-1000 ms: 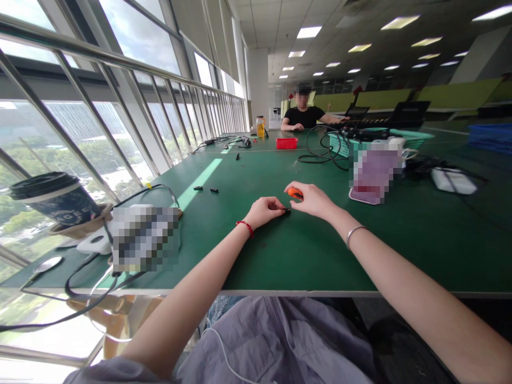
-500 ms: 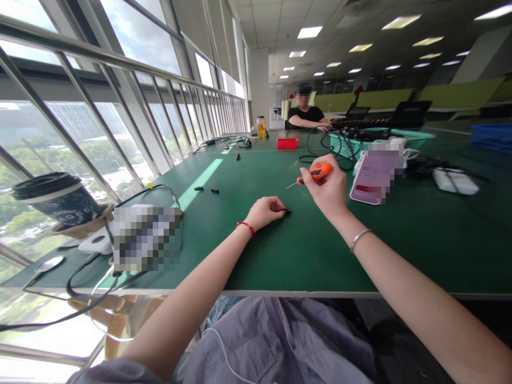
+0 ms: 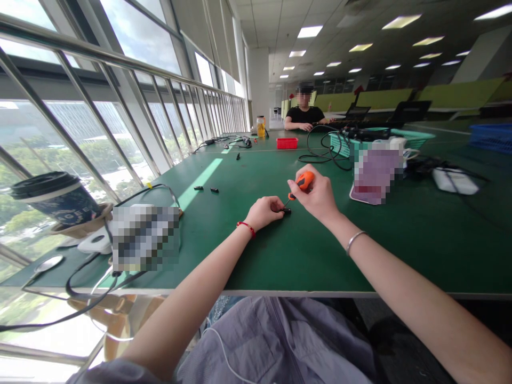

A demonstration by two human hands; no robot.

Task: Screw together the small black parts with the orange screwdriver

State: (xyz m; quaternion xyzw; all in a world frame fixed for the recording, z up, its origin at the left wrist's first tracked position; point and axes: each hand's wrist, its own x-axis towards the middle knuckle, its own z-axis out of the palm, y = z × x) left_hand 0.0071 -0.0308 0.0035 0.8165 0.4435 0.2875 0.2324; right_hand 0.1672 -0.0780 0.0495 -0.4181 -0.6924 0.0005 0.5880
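My left hand (image 3: 264, 212) rests on the green table (image 3: 240, 256), its fingers closed on a small black piece (image 3: 286, 211) whose end sticks out past the fingertips. The rest of that piece is hidden by the fingers. An orange and black screwdriver (image 3: 305, 181) is in my right hand (image 3: 318, 194), tilted with its thin shaft pointing down and left. Its tip is at the black piece, close to my left fingertips; whether they touch I cannot tell. Farther off to the left lie two similar small black pieces (image 3: 215, 190).
A phone (image 3: 374, 176) leans to the right before a teal basket (image 3: 416, 138) with black cables. A red tray (image 3: 287, 143) and a jar (image 3: 261, 128) stand farther back. At left are a lidded cup (image 3: 60, 200) and cables. Another person (image 3: 304, 114) sits at the far end.
My right hand has moved left and brought the screwdriver's tip down to the black piece. My left hand has stayed in place. The far person's arms have shifted.
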